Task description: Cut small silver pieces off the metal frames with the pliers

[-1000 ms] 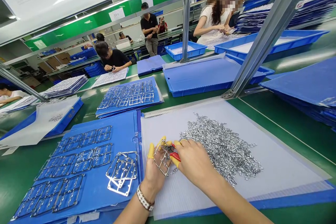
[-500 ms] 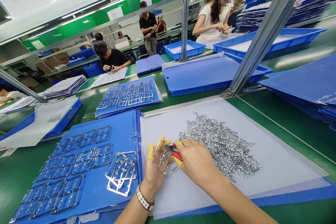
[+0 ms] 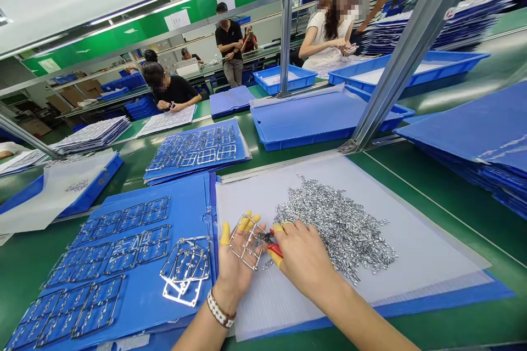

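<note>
My left hand point(image 3: 233, 266), with yellow finger cots, holds a small silver metal frame point(image 3: 244, 241) palm up over a white sheet point(image 3: 411, 241). My right hand point(image 3: 302, 255) grips red-handled cutters point(image 3: 272, 245) whose tip meets the frame's right edge. Just right of both hands lies a heap of small cut silver parts point(image 3: 337, 233). Left of my left hand, empty silver frames point(image 3: 185, 269) lie stacked on a blue board point(image 3: 189, 203) beside rows of filled frames point(image 3: 123, 236).
Another blue board with frames point(image 3: 197, 149) lies behind. Blue trays point(image 3: 325, 115) and a slanted metal post point(image 3: 395, 60) stand at the back. A stack of blue boards point(image 3: 473, 137) sits at right. Other people work at benches beyond.
Both hands stay together at the frame, which has shifted slightly in my left hand. The view has drifted a little.
</note>
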`<action>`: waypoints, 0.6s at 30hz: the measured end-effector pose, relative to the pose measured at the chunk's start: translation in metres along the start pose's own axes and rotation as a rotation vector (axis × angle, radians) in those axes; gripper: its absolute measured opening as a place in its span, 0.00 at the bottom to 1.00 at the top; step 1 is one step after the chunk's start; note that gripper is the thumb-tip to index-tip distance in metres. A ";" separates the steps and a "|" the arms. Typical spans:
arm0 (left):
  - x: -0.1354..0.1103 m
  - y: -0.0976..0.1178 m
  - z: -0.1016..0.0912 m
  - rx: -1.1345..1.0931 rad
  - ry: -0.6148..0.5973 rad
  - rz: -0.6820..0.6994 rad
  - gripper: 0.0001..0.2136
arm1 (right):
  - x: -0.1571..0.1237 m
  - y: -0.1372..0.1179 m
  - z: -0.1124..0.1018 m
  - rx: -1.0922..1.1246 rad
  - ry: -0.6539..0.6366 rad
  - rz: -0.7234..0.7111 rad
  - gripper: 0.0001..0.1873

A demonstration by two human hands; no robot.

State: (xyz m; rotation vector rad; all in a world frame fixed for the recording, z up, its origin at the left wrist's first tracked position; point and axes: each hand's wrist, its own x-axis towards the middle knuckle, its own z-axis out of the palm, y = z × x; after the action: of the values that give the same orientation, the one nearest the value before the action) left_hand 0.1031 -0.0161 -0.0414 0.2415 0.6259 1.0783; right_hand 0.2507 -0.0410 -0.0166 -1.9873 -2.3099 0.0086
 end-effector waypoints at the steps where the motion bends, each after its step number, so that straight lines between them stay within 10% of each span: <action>1: 0.000 0.000 0.000 0.004 0.002 0.009 0.24 | 0.000 0.000 0.000 -0.002 -0.003 -0.002 0.13; 18: 0.003 0.001 -0.002 0.024 0.040 0.070 0.24 | -0.005 -0.009 -0.008 -0.010 -0.012 -0.023 0.08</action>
State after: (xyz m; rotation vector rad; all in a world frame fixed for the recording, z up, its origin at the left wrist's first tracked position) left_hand 0.1022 -0.0135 -0.0441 0.2648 0.6706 1.1454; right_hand 0.2431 -0.0473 -0.0084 -1.9708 -2.3441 0.0081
